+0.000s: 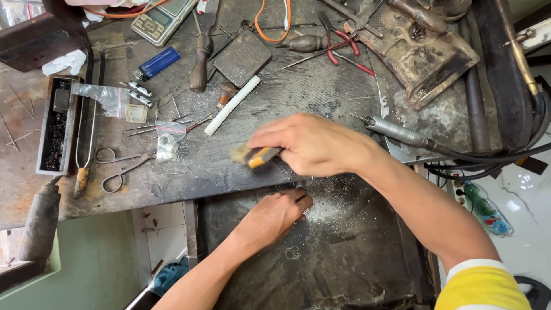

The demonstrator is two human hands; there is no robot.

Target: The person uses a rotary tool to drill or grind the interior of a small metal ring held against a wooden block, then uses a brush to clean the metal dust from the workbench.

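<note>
From the head view, the right hand has its grip closed around a small brush with a yellow-and-dark handle, blurred, held over the front edge of the dark, scratched desk, just below the white rod. Below the brush, the left hand lies cupped on the lower tray beside pale filings; its grip holds nothing I can make out.

A worn, dark grey metal-topped desk, scratched and dusted with pale filings, fills most of the frame. Below its front edge hangs a dark, stained lower tray. At lower left lies a pale green floor; at right, glossy white floor tiles catch bright daylight.
</note>
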